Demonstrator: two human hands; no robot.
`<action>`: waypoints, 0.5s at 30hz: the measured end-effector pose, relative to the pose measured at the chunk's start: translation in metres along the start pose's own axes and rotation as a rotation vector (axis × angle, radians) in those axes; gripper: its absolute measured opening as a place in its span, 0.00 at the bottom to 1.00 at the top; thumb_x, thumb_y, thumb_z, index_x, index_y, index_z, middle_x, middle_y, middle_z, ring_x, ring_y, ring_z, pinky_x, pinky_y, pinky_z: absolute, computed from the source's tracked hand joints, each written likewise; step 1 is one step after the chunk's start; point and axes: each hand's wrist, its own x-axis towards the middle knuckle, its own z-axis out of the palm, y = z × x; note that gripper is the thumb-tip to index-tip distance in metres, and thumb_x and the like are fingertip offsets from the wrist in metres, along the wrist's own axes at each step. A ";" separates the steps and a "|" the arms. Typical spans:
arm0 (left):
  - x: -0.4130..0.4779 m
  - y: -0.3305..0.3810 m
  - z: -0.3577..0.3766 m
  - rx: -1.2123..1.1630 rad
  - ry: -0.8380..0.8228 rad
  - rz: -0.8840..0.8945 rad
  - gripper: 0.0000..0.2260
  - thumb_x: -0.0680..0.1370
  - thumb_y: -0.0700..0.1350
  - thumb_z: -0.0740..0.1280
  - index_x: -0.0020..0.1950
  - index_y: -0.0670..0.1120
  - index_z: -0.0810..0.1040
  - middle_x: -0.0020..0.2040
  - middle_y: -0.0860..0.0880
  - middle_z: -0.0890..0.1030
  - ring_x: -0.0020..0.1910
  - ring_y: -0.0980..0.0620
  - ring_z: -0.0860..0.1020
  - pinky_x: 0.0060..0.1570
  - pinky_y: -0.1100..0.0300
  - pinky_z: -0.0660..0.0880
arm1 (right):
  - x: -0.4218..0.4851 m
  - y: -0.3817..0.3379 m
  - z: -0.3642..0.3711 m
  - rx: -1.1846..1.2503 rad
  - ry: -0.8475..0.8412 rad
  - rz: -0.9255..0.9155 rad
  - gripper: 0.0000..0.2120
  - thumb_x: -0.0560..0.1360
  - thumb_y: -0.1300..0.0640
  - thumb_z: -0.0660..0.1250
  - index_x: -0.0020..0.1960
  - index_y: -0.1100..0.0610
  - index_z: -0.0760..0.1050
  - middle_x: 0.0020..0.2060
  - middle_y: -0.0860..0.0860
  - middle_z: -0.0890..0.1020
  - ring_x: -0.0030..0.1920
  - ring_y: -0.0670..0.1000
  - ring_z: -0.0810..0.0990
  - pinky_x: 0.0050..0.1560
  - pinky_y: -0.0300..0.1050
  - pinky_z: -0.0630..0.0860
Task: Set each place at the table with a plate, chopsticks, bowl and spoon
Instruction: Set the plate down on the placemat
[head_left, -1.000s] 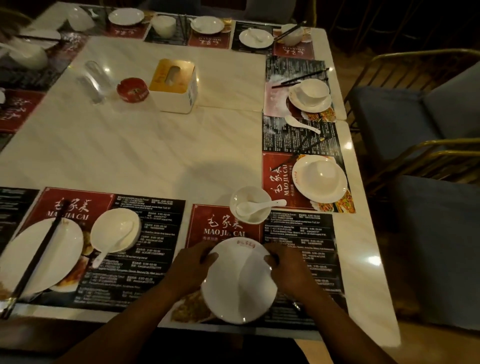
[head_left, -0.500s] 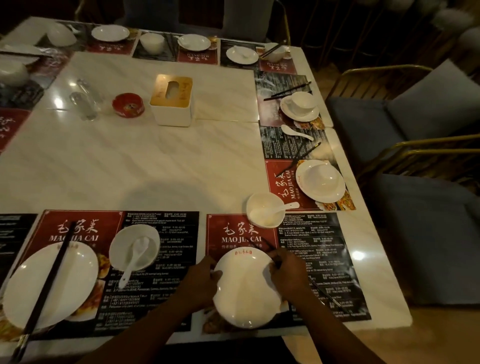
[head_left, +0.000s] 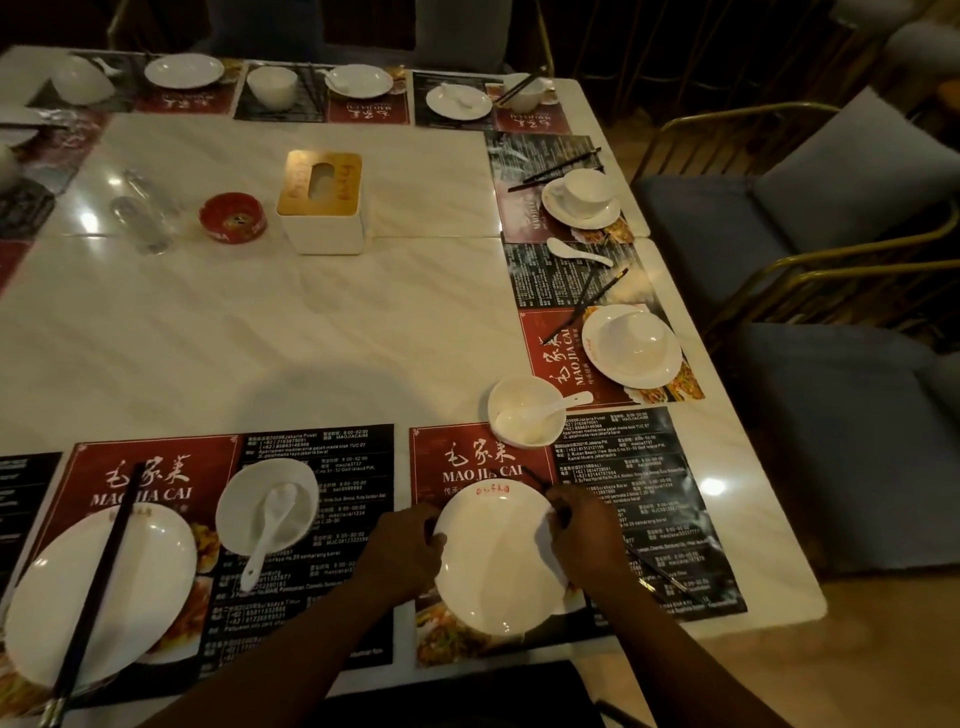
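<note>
gleaming pale and veined like marble, the table (head_left: 260, 338) fills most of the frame, hard and glossy under the lights

at lower centre lies a flat placemat (head_left: 649, 519), a red panel beside black small print, thin and slick by the look of it

the plate (head_left: 498, 561) has moved since a second ago: it hung low toward the near edge and tilted, and now it sits higher on the mat with its red logo at the top. it is round, white, shallow and shiny like glazed ceramic. this place's plate looks nearly settled

the left hand (head_left: 410, 540) grips the left rim with curled fingers, and the right hand (head_left: 584, 525) curls on the right rim

just above and right of the plate, half off the mat, stands a small white bowl (head_left: 498, 400), smooth and deep, with a white spoon (head_left: 545, 410) lying in it, handle over the rim

thin dark chopsticks (head_left: 660, 574) run slantwise under the right hand; whether it also pinches them i cannot tell
</note>
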 end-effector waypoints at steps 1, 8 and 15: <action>0.000 0.000 0.000 -0.003 0.001 -0.004 0.12 0.78 0.45 0.69 0.62 0.48 0.80 0.54 0.50 0.83 0.46 0.57 0.78 0.48 0.65 0.74 | -0.004 0.002 -0.001 0.002 0.004 -0.002 0.09 0.76 0.58 0.70 0.56 0.52 0.81 0.49 0.48 0.83 0.50 0.45 0.79 0.52 0.35 0.69; -0.003 -0.002 0.001 -0.071 0.017 -0.039 0.11 0.77 0.43 0.71 0.59 0.48 0.80 0.46 0.57 0.80 0.41 0.64 0.77 0.39 0.74 0.71 | -0.032 0.022 -0.009 0.018 0.061 -0.009 0.06 0.74 0.55 0.72 0.50 0.53 0.79 0.43 0.46 0.80 0.44 0.46 0.77 0.48 0.39 0.72; -0.003 0.001 0.005 -0.081 0.042 -0.069 0.12 0.77 0.41 0.71 0.60 0.48 0.80 0.44 0.58 0.78 0.40 0.65 0.76 0.36 0.75 0.69 | -0.032 0.026 -0.006 0.054 -0.014 0.005 0.04 0.73 0.56 0.72 0.46 0.52 0.78 0.35 0.43 0.78 0.39 0.46 0.79 0.41 0.36 0.72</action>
